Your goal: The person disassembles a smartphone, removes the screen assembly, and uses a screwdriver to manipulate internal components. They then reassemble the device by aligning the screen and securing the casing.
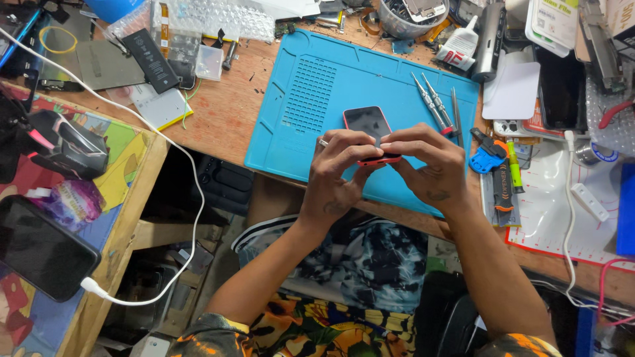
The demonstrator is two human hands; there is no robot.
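A small phone with a pink-red case and a dark screen (368,123) lies over the blue work mat (311,99). My left hand (338,170) grips its near left edge, and a ring shows on one finger. Pressed against the near right edge is my right hand (426,165), fingers curled over the phone's lower end. Both hands hide the lower part of the phone.
Two screwdrivers (431,104) and tweezers (456,114) lie on the mat's right side. A blue opening tool (488,158) and a knife-like tool (503,188) sit beside it. A battery (152,59), a glue tube (460,45) and a parts bowl (413,16) stand at the back. A charging phone (40,248) rests at left.
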